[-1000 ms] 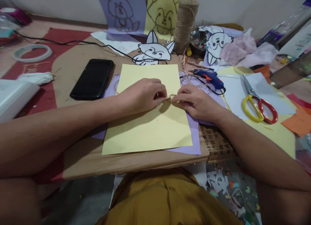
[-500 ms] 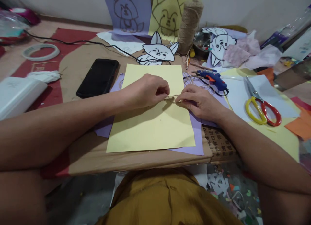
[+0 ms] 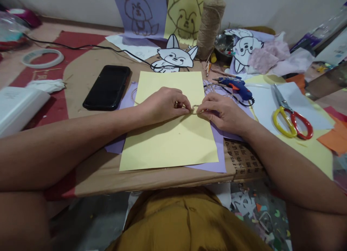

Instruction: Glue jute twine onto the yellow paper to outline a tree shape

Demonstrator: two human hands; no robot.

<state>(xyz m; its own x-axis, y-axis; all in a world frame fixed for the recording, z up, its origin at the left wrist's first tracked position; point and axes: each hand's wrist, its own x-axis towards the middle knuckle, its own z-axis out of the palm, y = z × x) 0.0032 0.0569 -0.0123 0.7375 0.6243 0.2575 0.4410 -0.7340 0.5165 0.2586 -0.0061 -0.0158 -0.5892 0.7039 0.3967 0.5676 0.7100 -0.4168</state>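
A yellow sheet of paper [image 3: 168, 142] lies over purple paper [image 3: 217, 153] on the cardboard. Above its right half, my left hand [image 3: 168, 103] pinches a piece of brown twine [image 3: 194, 108] between thumb and fingers. My right hand [image 3: 221, 110] pinches the same twine from the right, near the sheet's right edge. A small loop of the twine spans the narrow gap between my fingertips. More strands of twine lie loose behind my right hand, and a strand shows by my left wrist.
A black phone [image 3: 107, 87] lies left of the paper. Behind stand a twine spool [image 3: 210, 29] and a paper fox cutout [image 3: 175, 57]. To the right are a blue glue gun [image 3: 238, 88] and scissors [image 3: 291, 117]. A tape roll [image 3: 61, 57] is at the left.
My left hand's fingertips have shifted slightly right, closer to my right fingertips, and the twine loop between them looks smaller. My right hand has barely moved.
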